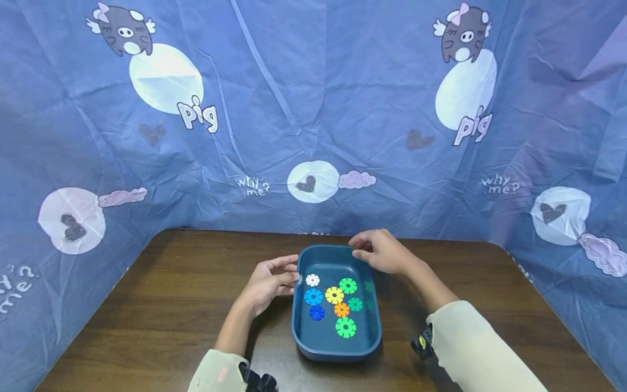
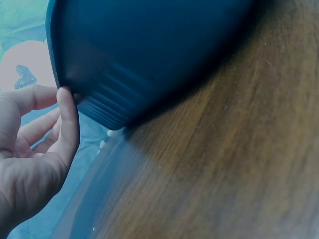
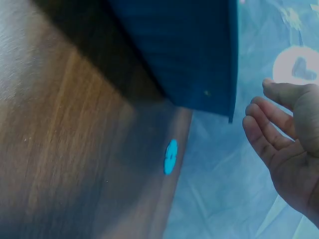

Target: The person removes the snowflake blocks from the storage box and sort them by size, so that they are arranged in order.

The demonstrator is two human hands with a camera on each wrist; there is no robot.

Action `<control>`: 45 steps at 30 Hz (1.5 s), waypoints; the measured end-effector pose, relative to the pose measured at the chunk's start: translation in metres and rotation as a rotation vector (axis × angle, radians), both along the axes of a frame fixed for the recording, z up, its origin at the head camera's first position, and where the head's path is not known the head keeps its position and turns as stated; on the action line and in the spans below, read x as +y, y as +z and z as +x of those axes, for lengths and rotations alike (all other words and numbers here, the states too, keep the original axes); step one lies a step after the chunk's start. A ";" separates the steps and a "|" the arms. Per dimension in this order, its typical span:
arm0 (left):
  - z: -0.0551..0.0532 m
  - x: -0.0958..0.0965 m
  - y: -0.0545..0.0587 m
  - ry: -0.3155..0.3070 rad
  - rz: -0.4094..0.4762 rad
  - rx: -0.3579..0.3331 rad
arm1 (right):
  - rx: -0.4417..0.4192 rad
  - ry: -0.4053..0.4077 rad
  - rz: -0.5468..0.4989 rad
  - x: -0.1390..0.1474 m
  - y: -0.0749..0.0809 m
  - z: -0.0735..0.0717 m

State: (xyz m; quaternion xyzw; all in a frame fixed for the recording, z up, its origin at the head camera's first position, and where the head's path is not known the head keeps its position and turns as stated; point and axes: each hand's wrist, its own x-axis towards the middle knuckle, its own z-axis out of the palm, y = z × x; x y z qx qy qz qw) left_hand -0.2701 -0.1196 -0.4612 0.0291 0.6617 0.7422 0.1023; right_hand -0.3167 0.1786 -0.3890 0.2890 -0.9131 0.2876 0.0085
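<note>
On table (image 1: 171, 305), bin (image 1: 320, 336) w/ discs (image 1: 329, 295) inside; L hand (image 1: 268, 282) pinches it, prob. to keep it steady; R hand (image 1: 384, 251) loose, holding nothing, near far R corner

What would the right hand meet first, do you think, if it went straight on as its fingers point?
The right hand would probably meet the blue tray at its far-right corner, though with depth unclear it might just miss.
</note>
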 end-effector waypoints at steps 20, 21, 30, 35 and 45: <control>-0.001 -0.001 -0.001 -0.017 -0.007 -0.004 | -0.054 0.252 0.329 -0.049 -0.018 0.019; -0.002 -0.001 -0.002 -0.017 -0.005 -0.005 | -0.068 0.249 0.346 -0.050 -0.020 0.019; -0.001 -0.002 -0.001 -0.025 0.013 0.006 | -0.145 0.225 0.508 -0.056 -0.031 0.011; -0.001 -0.002 -0.001 -0.024 0.023 0.013 | -0.240 0.210 0.499 -0.059 -0.028 0.007; -0.002 -0.002 -0.002 -0.030 0.024 0.019 | -0.344 0.191 0.460 -0.066 -0.026 0.005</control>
